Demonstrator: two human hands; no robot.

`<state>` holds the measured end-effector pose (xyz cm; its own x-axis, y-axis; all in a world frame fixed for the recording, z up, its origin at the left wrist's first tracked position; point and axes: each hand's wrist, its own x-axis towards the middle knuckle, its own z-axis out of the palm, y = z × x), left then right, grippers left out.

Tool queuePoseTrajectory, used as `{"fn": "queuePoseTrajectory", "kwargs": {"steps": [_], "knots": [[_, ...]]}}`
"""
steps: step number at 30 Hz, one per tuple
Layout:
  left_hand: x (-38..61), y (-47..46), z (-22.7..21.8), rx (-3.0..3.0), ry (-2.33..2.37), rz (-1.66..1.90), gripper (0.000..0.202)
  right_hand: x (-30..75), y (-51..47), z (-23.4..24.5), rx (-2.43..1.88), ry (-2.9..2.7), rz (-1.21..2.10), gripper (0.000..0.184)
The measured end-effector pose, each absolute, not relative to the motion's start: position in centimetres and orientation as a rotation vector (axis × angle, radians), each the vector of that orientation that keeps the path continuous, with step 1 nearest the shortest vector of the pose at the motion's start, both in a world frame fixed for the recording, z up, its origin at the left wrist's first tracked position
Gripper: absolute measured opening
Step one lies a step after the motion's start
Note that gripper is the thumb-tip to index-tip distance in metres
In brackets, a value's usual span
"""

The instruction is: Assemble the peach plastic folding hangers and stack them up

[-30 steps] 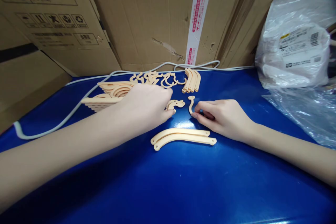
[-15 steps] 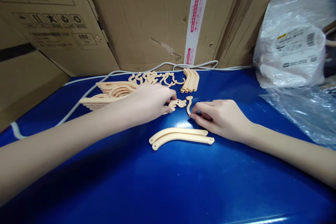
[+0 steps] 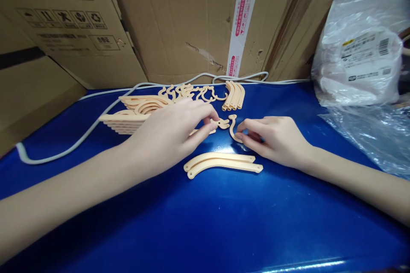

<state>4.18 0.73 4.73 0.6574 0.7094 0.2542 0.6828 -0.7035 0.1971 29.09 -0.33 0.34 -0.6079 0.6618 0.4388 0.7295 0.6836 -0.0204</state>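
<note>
My left hand (image 3: 179, 126) hovers over a small curly pale wooden piece (image 3: 222, 123), hiding part of it. Its thumb and forefinger curve toward each other with a narrow gap, and I see nothing held between them. My right hand (image 3: 276, 140) pinches the lower end of a thin S-shaped wooden piece (image 3: 232, 127), whose flat upper end lies just right of the curly piece. Closer to me, two long curved wooden bars (image 3: 221, 163) with holes at their ends lie side by side on the blue table (image 3: 205, 222).
Stacked wooden parts (image 3: 124, 124) lie left of my left hand. Small wooden hooks (image 3: 182, 91) and a bundle of curved bars (image 3: 233, 95) lie behind. A white cable (image 3: 73, 143) runs before the cardboard boxes (image 3: 179, 25). Plastic-wrapped goods (image 3: 358, 68) stand at right.
My left hand has risen and drawn back toward me, its thumb and forefinger coming closer together. The curly piece stays on the table. My right hand keeps its pinch, nearly still.
</note>
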Motion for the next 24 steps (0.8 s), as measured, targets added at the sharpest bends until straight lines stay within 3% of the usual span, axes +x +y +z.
{"fn": "queuePoseTrajectory", "kwargs": {"steps": [4,13,24], "knots": [[2.2,-1.1,3.3,2.785,0.997,0.621,0.026,29.3,-0.2,0.9,-1.035,-2.382,-0.302,0.019],[0.5,-1.6,0.5,2.811,0.724,0.582,0.027,30.0,1.7,0.0,-0.863,-2.446,-0.355,0.016],[0.7,-1.9,-0.4,2.946,0.663,0.631,0.012,30.0,2.4,-1.2,-0.898,-2.452,-0.242,0.022]]}}
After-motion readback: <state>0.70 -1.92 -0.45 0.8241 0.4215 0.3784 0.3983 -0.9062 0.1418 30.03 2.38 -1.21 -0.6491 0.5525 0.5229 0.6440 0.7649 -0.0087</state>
